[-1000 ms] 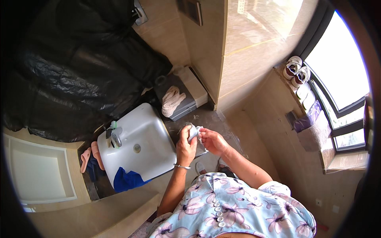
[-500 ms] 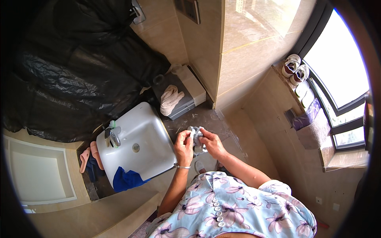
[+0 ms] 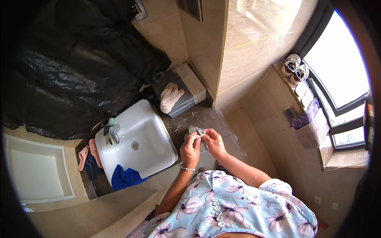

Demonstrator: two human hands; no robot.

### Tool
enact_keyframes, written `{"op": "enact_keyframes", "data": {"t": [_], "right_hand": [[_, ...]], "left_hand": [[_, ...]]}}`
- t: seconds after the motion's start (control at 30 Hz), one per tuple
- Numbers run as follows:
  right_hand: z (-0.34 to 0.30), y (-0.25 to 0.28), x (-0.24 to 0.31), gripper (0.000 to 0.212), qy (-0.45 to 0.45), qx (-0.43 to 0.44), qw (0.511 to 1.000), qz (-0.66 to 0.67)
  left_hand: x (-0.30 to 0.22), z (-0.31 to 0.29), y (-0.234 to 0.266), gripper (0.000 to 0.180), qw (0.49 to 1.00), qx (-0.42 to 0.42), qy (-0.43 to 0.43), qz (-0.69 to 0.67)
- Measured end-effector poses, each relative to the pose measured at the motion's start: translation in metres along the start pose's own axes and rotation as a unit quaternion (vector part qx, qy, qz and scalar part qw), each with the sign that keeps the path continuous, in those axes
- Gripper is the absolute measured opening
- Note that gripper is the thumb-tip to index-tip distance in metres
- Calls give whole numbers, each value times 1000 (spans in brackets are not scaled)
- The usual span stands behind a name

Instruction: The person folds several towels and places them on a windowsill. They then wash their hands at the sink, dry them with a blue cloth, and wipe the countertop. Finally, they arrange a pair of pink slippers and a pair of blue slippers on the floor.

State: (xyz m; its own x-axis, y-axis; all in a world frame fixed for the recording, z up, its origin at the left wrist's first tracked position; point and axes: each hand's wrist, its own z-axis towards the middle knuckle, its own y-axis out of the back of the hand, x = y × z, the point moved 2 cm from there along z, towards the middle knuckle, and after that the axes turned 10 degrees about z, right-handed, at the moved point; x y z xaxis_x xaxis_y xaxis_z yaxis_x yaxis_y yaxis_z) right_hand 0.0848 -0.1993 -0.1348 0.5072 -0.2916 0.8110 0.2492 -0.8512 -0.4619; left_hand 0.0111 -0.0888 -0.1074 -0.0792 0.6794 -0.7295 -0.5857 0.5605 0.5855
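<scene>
Both my hands meet in front of me, just right of the white sink (image 3: 152, 158). Pinched between them is a small, crumpled grey-white cloth (image 3: 193, 129); its exact kind is hard to make out. My left hand (image 3: 190, 150), with a bracelet at the wrist, grips it between thumb and fingers. Thumb and forefinger of my right hand (image 3: 214, 144) press together on the cloth's upper edge, close to my left fingertips. Part of the cloth hangs below, mostly hidden by my fingers.
A beige towel (image 3: 171, 96) lies on a grey box (image 3: 184, 110) beyond the sink. Left are a faucet (image 3: 113, 134), a blue cloth (image 3: 126, 177) and pink slippers (image 3: 83, 158). Black plastic sheeting (image 3: 75, 75) hangs behind. Shoes (image 3: 292, 65) stand on the windowsill at right.
My hands have drawn closer together on the cloth, and the left has turned so its fingers cover more of it. Less of the cloth shows between them.
</scene>
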Motion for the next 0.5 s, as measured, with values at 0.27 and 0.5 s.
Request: {"op": "enact_keyframes", "data": {"t": [0.27, 0.5], "right_hand": [[-10, -5, 0, 19, 45, 2, 997, 55], [-20, -14, 6, 18, 81, -8, 997, 13]], "left_hand": [[-2, -7, -9, 15, 999, -39, -15, -14], [-13, -4, -3, 14, 995, -90, -22, 29]]}}
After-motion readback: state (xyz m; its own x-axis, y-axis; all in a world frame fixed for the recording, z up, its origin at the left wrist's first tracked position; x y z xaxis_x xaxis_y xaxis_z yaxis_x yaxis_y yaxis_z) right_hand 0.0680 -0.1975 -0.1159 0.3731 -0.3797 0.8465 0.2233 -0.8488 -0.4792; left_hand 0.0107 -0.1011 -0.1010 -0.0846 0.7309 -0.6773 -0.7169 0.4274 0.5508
